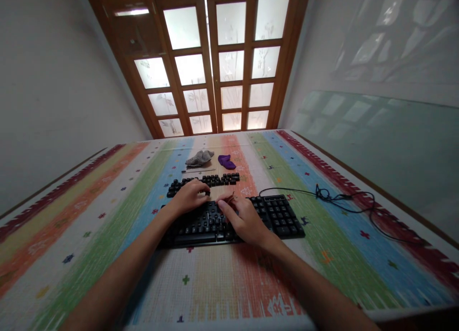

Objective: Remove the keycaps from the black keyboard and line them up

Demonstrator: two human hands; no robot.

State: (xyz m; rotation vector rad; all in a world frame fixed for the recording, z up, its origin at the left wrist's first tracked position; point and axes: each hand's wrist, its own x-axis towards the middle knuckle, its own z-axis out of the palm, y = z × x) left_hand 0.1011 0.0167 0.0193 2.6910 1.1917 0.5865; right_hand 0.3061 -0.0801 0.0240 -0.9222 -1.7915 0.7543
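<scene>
A black keyboard (283, 214) lies on the striped tablecloth before me. Many of its left and middle keycaps are off, leaving bare switch positions. Over its upper left edge is my left hand (191, 196), its fingers curled together; something dark shows at the fingertips, too small to name. My right hand (244, 216) is above the middle of the keyboard, thumb and fingers pinched at the top rows. A thin sliver shows by those fingers, its kind unclear. Just behind the keyboard, loose black keycaps (229, 179) stand in rows, partly hidden by my left hand.
Behind the keycaps lie a thin dark stick (201, 171), a crumpled grey cloth (201, 158) and a purple cloth (226, 162). The keyboard's black cable (340, 197) winds across the right side of the table. A glass panel (376, 144) stands along the right wall.
</scene>
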